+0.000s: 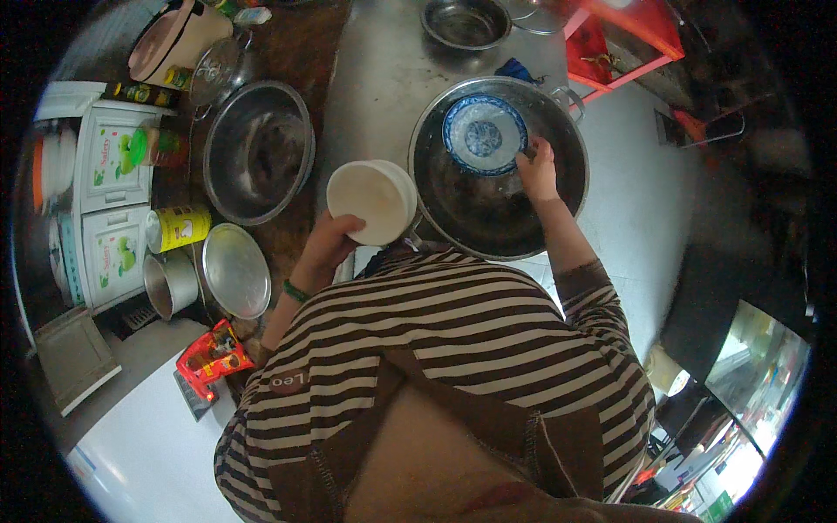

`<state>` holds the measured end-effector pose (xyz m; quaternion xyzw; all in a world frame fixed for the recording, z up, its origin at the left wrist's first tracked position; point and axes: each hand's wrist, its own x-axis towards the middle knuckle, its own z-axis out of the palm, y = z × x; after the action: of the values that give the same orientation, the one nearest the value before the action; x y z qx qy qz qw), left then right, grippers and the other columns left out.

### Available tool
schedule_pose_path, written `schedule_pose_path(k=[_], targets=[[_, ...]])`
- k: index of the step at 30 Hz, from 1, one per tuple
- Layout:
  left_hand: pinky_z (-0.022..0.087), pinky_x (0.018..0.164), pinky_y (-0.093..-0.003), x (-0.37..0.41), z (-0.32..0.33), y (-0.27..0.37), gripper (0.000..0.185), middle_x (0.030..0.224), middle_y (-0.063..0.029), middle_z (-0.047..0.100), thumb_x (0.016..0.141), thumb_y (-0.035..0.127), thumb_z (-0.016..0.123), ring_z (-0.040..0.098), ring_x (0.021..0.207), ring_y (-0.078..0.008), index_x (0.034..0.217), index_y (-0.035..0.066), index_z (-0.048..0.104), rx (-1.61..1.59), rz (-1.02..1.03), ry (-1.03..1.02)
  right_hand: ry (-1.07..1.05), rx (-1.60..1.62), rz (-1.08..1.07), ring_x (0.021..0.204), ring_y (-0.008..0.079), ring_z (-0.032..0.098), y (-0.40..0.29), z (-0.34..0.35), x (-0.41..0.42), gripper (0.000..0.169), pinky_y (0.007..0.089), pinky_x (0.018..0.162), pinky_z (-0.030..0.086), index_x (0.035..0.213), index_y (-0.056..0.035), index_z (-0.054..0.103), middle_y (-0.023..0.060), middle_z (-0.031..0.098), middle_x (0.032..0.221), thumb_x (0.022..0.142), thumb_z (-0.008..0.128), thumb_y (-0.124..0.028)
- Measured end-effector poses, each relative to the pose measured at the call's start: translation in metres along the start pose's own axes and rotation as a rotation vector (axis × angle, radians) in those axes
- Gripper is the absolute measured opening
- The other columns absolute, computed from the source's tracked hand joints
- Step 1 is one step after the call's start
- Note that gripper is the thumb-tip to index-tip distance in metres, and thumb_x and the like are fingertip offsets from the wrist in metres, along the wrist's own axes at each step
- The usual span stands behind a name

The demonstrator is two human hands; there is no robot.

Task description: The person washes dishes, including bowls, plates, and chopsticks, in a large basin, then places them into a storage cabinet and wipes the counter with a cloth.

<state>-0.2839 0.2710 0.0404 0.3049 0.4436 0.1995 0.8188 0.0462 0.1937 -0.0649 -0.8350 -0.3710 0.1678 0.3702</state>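
Observation:
My left hand grips a stack of white bowls by the rim, thumb over the edge. The bowls tilt beside the left rim of a large metal pot with loop handles. Over this pot, my right hand holds a blue-and-white patterned plate at its right edge. Fingers of that hand are partly hidden behind the plate. The pot's inside is dark and its bottom hard to make out.
At left, a deep metal basin stands by a lidded pot. A metal lid, small pot and yellow can lie nearer. Another basin sits farther off. A red frame stands upper right.

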Motion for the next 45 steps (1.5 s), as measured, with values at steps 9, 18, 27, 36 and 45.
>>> schedule_pose_path(k=[9,18,27,36,45], targets=[[0.043,0.08,-0.0361,-0.002,-0.004,-0.004,0.053,0.101,-0.0146,0.049,0.063,0.006,0.054,0.051,0.092,-0.0256,0.112,-0.003,0.035,0.003,-0.009,-0.007,-0.601,0.932,0.644,0.071,0.0201,0.055,0.012,0.023,0.016,0.037,0.0284,0.052,0.05,0.108,-0.0075,0.04,0.009,0.051,0.093,0.073,0.053,-0.009],[0.045,0.075,-0.0342,-0.012,0.006,0.002,0.052,0.097,-0.0136,0.051,0.063,0.009,0.055,0.053,0.084,-0.0244,0.11,-0.003,0.038,0.032,0.024,0.03,-0.336,0.839,0.486,0.063,0.0191,0.056,-0.021,-0.003,0.005,0.03,0.0262,0.044,0.05,0.103,-0.0035,0.045,0.0103,0.053,0.088,0.074,0.052,-0.007],[0.045,0.077,-0.0321,-0.018,0.016,0.004,0.04,0.096,-0.0108,0.053,0.067,0.01,0.055,0.054,0.088,-0.02,0.104,-0.002,0.045,-0.014,0.02,0.002,0.085,0.329,-0.267,0.1,0.0213,0.044,-0.052,-0.068,0.005,0.037,0.0322,0.087,0.036,0.118,-0.0048,0.037,0.0117,0.043,0.114,0.082,0.036,0.002],[0.049,0.068,-0.0386,-0.034,0.031,0.0,0.046,0.098,-0.0154,0.052,0.067,0.007,0.047,0.054,0.087,-0.0268,0.112,-0.003,0.039,-0.195,0.08,-0.021,0.072,0.813,-0.848,0.108,0.0323,0.039,-0.085,-0.128,0.032,0.043,0.0428,0.089,0.034,0.117,0.0047,0.034,0.0193,0.035,0.121,0.085,0.029,-0.023],[0.047,0.052,-0.0275,-0.067,0.024,-0.013,0.035,0.083,-0.0094,0.055,0.07,0.01,0.051,0.054,0.06,-0.0155,0.102,-0.001,0.044,-0.365,0.205,0.072,0.009,0.15,-0.424,0.085,0.0245,0.052,-0.094,-0.089,0.031,0.038,0.0323,0.063,0.047,0.113,-0.0005,0.038,0.015,0.05,0.101,0.078,0.048,-0.011]])
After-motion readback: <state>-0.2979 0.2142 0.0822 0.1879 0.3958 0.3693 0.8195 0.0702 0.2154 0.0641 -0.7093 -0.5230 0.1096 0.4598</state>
